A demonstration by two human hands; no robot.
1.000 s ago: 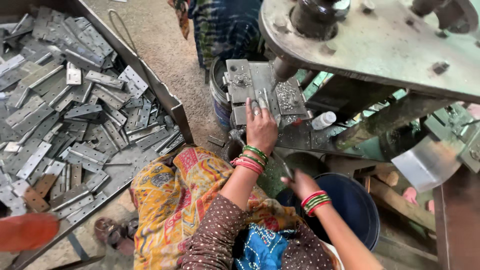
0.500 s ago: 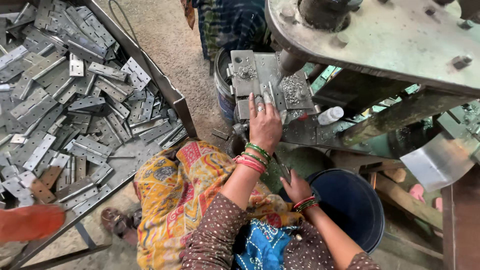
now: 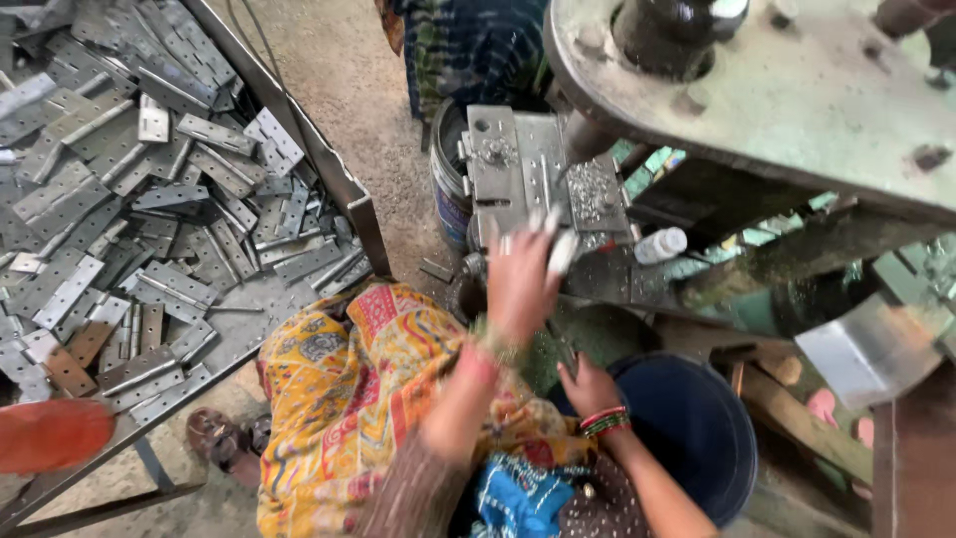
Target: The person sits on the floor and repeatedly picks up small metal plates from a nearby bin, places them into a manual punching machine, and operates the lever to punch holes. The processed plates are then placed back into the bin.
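The left hand (image 3: 520,284) is raised in front of the die block (image 3: 533,179) of the press (image 3: 797,110), fingers spread upward and motion-blurred. A pale, narrow piece (image 3: 563,252) shows at the fingertips, but the blur hides whether the hand grips it. The hand overlaps the near edge of the die block.

The right hand (image 3: 588,384) sits lower, at the near left rim of the blue bucket (image 3: 697,428), fingers curled. Whether it holds anything cannot be told. The two hands are well apart, the left above and slightly left of the right. Both wrists carry bangles.

The die block is a grey steel plate with bolts and a perforated section at its right end. A small white bottle (image 3: 662,244) lies just beside its right edge. A round can (image 3: 450,189) stands against the left edge of the block. The green press frame overhangs the block from the upper right.

A patterned yellow-orange garment (image 3: 339,399) covers the person's lap below the hands. A sandalled foot (image 3: 214,438) rests on the floor at its left.

Left of the person, a metal tray (image 3: 339,179) holds a heap of flat grey hinges (image 3: 129,199), spread from its far edge to its near right corner. A red blurred object (image 3: 50,435) lies at the near left edge of the tray.
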